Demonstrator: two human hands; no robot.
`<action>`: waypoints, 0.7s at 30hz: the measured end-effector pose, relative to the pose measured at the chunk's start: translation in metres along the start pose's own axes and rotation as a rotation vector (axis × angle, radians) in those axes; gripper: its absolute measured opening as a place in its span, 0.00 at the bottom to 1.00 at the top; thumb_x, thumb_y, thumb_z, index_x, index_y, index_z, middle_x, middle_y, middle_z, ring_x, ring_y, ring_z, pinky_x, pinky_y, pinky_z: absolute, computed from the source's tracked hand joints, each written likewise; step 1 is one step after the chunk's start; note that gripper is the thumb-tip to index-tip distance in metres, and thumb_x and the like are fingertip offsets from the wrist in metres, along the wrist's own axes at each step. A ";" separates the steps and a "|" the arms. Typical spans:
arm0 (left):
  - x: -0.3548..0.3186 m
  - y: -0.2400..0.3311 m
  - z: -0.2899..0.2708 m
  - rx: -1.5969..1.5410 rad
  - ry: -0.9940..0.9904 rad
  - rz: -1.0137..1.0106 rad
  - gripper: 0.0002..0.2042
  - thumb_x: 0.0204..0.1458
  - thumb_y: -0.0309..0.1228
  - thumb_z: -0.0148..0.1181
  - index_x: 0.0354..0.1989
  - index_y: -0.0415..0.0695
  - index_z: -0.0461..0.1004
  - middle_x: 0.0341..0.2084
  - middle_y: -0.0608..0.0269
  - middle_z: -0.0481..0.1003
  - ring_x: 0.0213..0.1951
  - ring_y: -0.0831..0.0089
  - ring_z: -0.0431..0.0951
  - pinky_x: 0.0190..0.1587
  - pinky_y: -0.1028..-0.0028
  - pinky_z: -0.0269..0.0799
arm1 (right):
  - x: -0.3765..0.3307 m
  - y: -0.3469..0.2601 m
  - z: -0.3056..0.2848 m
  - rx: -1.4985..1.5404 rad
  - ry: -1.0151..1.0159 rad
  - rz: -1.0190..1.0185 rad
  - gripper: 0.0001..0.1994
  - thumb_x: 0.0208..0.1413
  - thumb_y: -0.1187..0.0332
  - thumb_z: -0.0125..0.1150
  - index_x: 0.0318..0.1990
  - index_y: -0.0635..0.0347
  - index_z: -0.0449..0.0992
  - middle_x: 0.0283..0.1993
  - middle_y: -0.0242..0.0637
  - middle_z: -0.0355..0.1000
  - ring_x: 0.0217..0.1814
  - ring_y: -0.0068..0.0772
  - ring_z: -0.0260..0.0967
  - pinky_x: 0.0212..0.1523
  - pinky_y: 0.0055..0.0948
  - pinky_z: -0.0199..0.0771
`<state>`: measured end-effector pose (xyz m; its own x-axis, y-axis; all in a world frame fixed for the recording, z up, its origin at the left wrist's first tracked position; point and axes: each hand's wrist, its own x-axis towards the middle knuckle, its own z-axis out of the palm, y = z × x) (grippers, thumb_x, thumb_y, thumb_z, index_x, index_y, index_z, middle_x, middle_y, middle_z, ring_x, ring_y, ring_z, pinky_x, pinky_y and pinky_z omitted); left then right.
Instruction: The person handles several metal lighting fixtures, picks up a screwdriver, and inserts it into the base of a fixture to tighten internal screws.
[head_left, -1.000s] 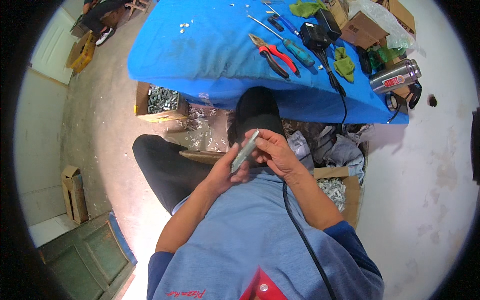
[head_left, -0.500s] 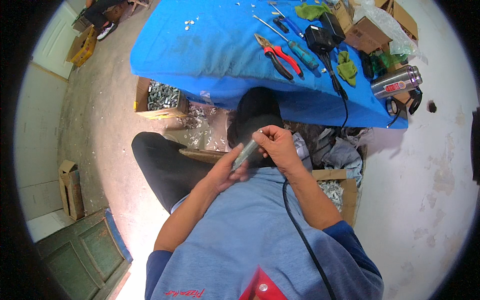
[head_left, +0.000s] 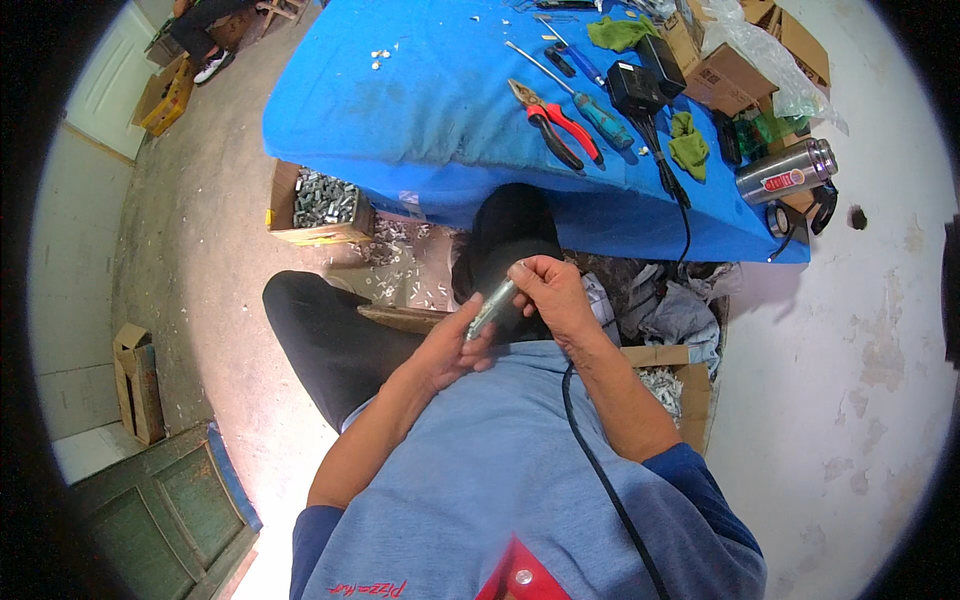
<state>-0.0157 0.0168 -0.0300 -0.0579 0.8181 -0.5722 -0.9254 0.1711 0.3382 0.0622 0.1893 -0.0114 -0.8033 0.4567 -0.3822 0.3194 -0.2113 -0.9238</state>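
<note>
**Slim grey piece [head_left: 489, 310] held aslant at both ends**

One piece is being handled here, just one, held in front of the body, short of the tabletop [head_left: 400, 112]. Its long axis is laid diagonally: the lower end is set near the body and to the left, the upper end is pointed forward and to the right. By the left hand [head_left: 455, 345] the lower part is clamped, thumb on one side, fingers curled on the other. By the right hand [head_left: 552, 296] the upper end is pinched, thumb and forefinger together; whether something small is gripped there too cannot be told.

And on the blue cover, counted up: one pair of red-and-black pliers [head_left: 538, 108], one teal-handled screwdriver [head_left: 603, 122], one blue-handled screwdriver [head_left: 587, 68], two green cloths [head_left: 689, 148], one steel flask [head_left: 785, 172]. Lower down, two open cartons of small parts are seen: a left carton [head_left: 320, 236], filled with grey parts, and a right carton [head_left: 697, 400], filled with paler ones.
</note>
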 end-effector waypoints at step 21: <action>-0.004 0.003 -0.001 -0.071 0.000 -0.014 0.25 0.60 0.55 0.45 0.19 0.48 0.64 0.07 0.76 0.53 0.09 0.82 0.49 0.23 0.76 0.58 | 0.003 0.000 0.005 0.164 0.068 0.043 0.09 0.57 0.64 0.62 0.35 0.62 0.76 0.27 0.29 0.71 0.25 0.17 0.68 0.24 0.16 0.68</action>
<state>-0.0182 0.0138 -0.0273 -0.0442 0.8160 -0.5763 -0.9503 0.1436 0.2762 0.0573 0.1862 -0.0129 -0.7532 0.4999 -0.4275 0.2625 -0.3674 -0.8922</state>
